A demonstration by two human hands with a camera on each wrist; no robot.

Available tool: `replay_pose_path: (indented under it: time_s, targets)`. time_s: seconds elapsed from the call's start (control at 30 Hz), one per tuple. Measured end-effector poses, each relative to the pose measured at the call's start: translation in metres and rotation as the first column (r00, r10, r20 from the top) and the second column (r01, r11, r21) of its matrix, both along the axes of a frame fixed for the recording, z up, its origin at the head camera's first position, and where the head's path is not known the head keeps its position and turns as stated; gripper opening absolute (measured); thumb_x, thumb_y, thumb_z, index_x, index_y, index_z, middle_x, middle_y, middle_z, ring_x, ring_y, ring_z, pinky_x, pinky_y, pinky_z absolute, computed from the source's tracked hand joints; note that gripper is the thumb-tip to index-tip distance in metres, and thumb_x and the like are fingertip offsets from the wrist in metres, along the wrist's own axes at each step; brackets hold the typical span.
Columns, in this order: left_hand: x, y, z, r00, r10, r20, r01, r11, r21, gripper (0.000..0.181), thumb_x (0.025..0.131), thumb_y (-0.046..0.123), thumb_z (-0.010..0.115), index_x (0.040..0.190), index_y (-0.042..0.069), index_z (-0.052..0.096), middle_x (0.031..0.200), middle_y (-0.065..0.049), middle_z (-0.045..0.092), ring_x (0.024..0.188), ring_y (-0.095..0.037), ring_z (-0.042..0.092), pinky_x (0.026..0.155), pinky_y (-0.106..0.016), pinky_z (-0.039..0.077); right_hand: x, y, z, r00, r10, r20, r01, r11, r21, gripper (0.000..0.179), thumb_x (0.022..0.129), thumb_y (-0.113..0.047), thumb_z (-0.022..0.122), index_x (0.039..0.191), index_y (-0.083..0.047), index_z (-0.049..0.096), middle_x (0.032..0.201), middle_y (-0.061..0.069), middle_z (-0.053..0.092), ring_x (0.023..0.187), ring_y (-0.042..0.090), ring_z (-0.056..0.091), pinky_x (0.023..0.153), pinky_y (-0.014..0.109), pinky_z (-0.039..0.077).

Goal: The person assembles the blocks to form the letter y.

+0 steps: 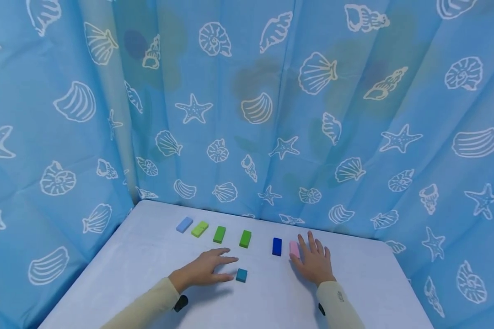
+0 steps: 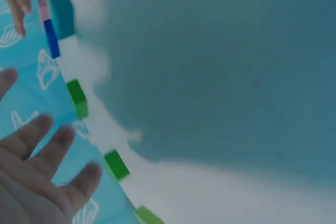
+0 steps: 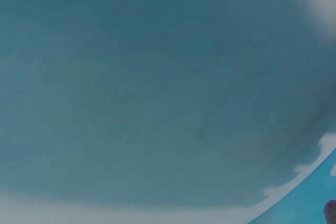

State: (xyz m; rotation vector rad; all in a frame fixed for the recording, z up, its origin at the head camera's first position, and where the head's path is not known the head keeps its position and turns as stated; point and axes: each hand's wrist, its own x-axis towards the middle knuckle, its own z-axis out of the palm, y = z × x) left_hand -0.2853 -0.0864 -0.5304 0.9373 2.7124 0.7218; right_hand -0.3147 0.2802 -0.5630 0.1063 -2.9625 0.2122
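My left hand (image 1: 206, 268) is held over the white table with its fingers spread and pointing right. Its thumb tip is right at a teal block (image 1: 241, 275), and nothing sits in its grasp. In the left wrist view the same teal block (image 2: 63, 15) appears beyond the spread fingers (image 2: 79, 187). My right hand (image 1: 314, 261) is stretched out at the right, fingers apart and pointing to the back. A pink block (image 1: 294, 249) shows between its thumb and index finger, partly covered by the hand. Just left of that lies a dark blue block (image 1: 276, 246).
Along the back of the white table (image 1: 271, 301) lie a light blue block (image 1: 184, 224), a lime block (image 1: 199, 229), a green block (image 1: 219, 234) and another green block (image 1: 245, 239). A blue curtain (image 1: 230, 114) with white shell prints rises behind the table's back edge.
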Motion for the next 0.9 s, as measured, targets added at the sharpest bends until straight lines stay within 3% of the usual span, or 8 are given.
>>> replay_pose_path:
  time_s: [0.1, 0.27, 0.53, 0.77, 0.9]
  targets:
    - [-0.001, 0.013, 0.001, 1.0, -0.018, 0.016, 0.017, 0.999, 0.031, 0.047, 0.094, 0.046, 0.062, 0.138, 0.027, 0.059, 0.151, -0.01, 0.046, 0.14, -0.031, 0.043, 0.11, -0.056, 0.038, -0.001, -0.002, -0.001, 1.0, -0.005, 0.006, 0.004, 1.0, 0.009, 0.077, 0.094, -0.057, 0.052, 0.156, -0.017, 0.03, 0.164, 0.019, 0.018, 0.145, 0.05, 0.024, 0.114, 0.07, 0.015]
    - [0.0, 0.027, 0.004, 1.0, -0.025, -0.02, 0.025, 0.999, 0.025, 0.04, 0.094, 0.038, 0.066, 0.132, 0.026, 0.065, 0.148, -0.008, 0.05, 0.137, -0.027, 0.046, 0.11, -0.047, 0.042, -0.001, -0.005, -0.003, 1.0, 0.005, 0.014, -0.005, 1.0, -0.014, 0.077, 0.094, -0.056, 0.052, 0.156, -0.018, 0.029, 0.165, 0.018, 0.016, 0.145, 0.051, 0.024, 0.114, 0.07, 0.015]
    - [-0.002, 0.033, 0.005, 1.0, -0.022, -0.016, 0.022, 1.0, 0.019, 0.036, 0.093, 0.034, 0.068, 0.127, 0.024, 0.068, 0.129, -0.002, 0.06, 0.115, -0.012, 0.058, 0.1, -0.032, 0.05, -0.005, -0.009, 0.001, 0.999, 0.006, 0.053, -0.006, 1.0, 0.0, 0.075, 0.095, -0.055, 0.051, 0.156, -0.015, 0.03, 0.164, 0.02, 0.018, 0.143, 0.052, 0.026, 0.113, 0.07, 0.018]
    - [-0.007, 0.032, -0.003, 0.99, -0.052, 0.133, 0.033, 0.99, 0.139, 0.028, 0.091, 0.018, 0.071, 0.118, 0.014, 0.073, 0.1, 0.004, 0.068, 0.08, 0.0, 0.055, 0.074, -0.019, 0.049, -0.005, -0.013, 0.004, 0.997, 0.007, 0.077, -0.007, 1.0, -0.009, 0.073, 0.097, -0.054, 0.049, 0.155, -0.015, 0.032, 0.164, 0.018, 0.02, 0.144, 0.052, 0.026, 0.113, 0.069, 0.02]
    - [-0.01, 0.033, -0.009, 0.981, -0.041, 0.192, 0.013, 0.989, 0.146, 0.027, 0.09, 0.013, 0.071, 0.117, 0.015, 0.074, 0.092, 0.006, 0.069, 0.073, 0.0, 0.053, 0.068, -0.018, 0.047, -0.006, -0.014, 0.001, 0.997, 0.008, 0.078, -0.008, 1.0, 0.002, 0.072, 0.097, -0.054, 0.049, 0.155, -0.015, 0.032, 0.164, 0.016, 0.022, 0.144, 0.05, 0.027, 0.114, 0.068, 0.02]
